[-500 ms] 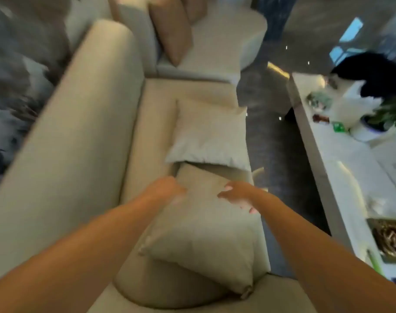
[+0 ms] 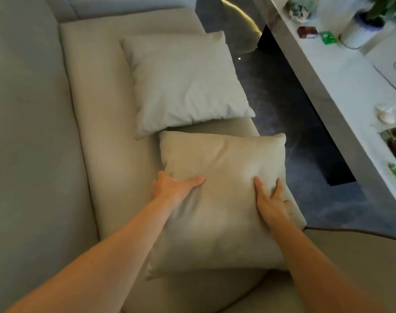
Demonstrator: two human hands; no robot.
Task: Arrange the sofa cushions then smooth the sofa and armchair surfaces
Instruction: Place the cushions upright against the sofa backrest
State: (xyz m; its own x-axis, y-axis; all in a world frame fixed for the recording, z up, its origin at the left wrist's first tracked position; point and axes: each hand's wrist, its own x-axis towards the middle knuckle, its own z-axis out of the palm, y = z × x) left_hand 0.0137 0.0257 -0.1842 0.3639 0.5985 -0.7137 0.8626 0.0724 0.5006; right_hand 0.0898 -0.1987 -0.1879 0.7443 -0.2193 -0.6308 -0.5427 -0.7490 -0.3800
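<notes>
A beige cushion (image 2: 217, 199) lies flat on the sofa seat (image 2: 106, 132), its right side hanging over the seat's front edge. My left hand (image 2: 170, 188) grips its left edge, thumb on top and fingers tucked under. My right hand (image 2: 271, 202) clasps its right edge, with the fingers pressed into the fabric. A paler grey cushion (image 2: 183, 84) lies flat just beyond it, farther along the seat. The sofa backrest (image 2: 27, 132) runs down the left.
A long white table (image 2: 341, 91) stands to the right across a strip of dark floor (image 2: 283, 114), carrying a ribbed pot (image 2: 359, 32), a green item (image 2: 327, 37) and other small things. A rounded upholstered piece (image 2: 350, 263) sits at the lower right.
The view has dropped and closed in on the seat. Both hands have moved from the beige cushion's far edge onto its side edges and taken hold.
</notes>
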